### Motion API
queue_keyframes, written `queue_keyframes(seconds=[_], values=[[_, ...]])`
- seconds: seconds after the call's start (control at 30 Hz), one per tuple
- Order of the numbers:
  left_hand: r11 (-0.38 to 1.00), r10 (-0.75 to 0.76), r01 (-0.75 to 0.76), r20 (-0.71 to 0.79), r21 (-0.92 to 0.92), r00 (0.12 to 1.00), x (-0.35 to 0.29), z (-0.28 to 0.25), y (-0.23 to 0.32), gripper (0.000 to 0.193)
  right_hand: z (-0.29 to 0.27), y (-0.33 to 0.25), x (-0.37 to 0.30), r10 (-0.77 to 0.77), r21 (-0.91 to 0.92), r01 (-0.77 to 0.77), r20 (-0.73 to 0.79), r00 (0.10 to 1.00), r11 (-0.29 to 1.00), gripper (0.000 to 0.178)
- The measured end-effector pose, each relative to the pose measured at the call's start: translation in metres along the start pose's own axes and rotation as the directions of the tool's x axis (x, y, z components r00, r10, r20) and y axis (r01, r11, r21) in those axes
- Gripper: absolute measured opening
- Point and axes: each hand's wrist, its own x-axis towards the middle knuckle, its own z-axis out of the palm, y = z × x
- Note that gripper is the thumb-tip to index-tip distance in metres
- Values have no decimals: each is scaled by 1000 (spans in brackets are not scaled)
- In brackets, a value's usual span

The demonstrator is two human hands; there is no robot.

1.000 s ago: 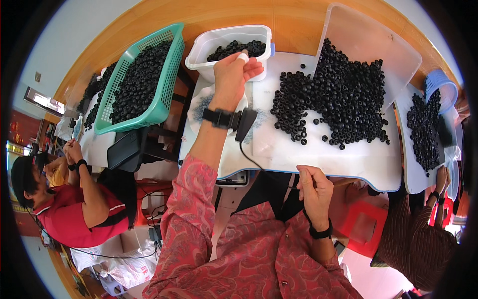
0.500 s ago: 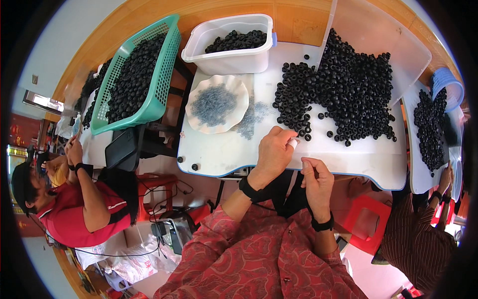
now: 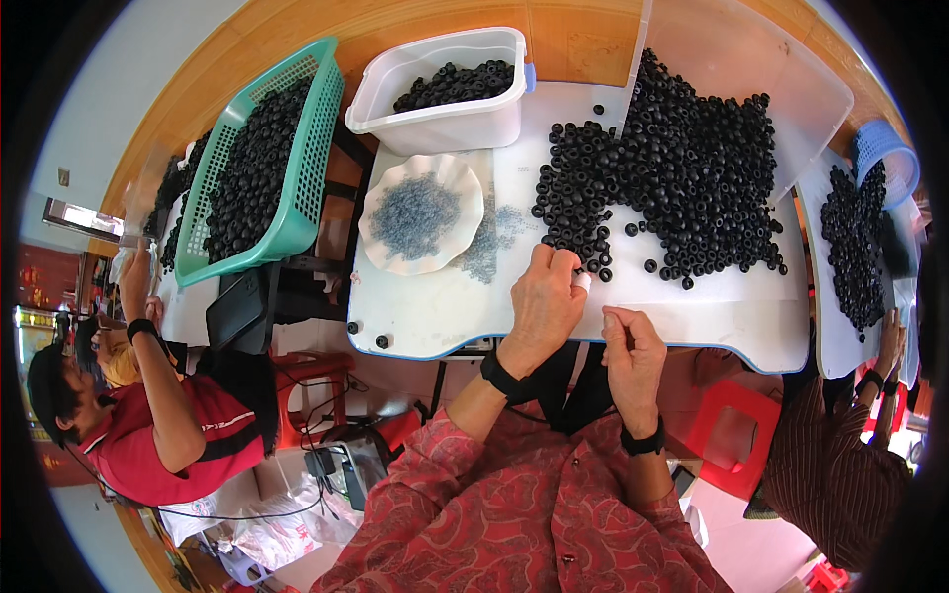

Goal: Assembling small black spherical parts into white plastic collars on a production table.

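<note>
My left hand (image 3: 546,304) is over the front of the white table, fingers curled together at the near edge of a pile of small black rings (image 3: 692,168). A white wrap (image 3: 583,282) shows on one of its fingertips. Those fingertips touch or nearly touch the closest rings; what they pinch, if anything, is hidden. My right hand (image 3: 635,358) is raised at the table's front edge, thumb and forefinger pressed together. Whatever lies in that pinch is too small to make out. Both wrists wear black bands.
Left on the table, a scalloped white dish (image 3: 374,237) holds small translucent grey rings, some spilled beside it. Behind stand a white tub (image 3: 455,130) and a green basket (image 3: 297,229) of black pieces. A clear plastic bin (image 3: 801,79) lies tipped behind the pile. Co-workers sit either side.
My left hand has shifted slightly forward at the pile's near edge. My right hand stays pinched in nearly the same place. The co-worker on the left has moved an arm.
</note>
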Motion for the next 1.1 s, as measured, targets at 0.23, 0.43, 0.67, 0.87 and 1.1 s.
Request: queue_keyframes(seconds=[0.23,0.43,0.67,0.87,1.1], values=[[998,39,-38,9,-46,999,-3,-2,0,24,2,-2,24,-359,-336,312,-87,929,889,11],[996,77,-76,5,-35,997,-4,-4,-2,27,9,8,44,-387,-399,329,-74,919,856,19],[993,112,-112,21,-38,993,-7,-6,-4,34,14,5,47,-341,-601,271,-3,940,752,23],[993,86,-84,19,-85,996,-8,-6,-6,27,15,10,46,-392,-579,294,-48,919,761,21],[992,81,-86,-60,-87,995,-8,-4,-9,20,13,6,50,-428,-585,311,-68,901,749,17]])
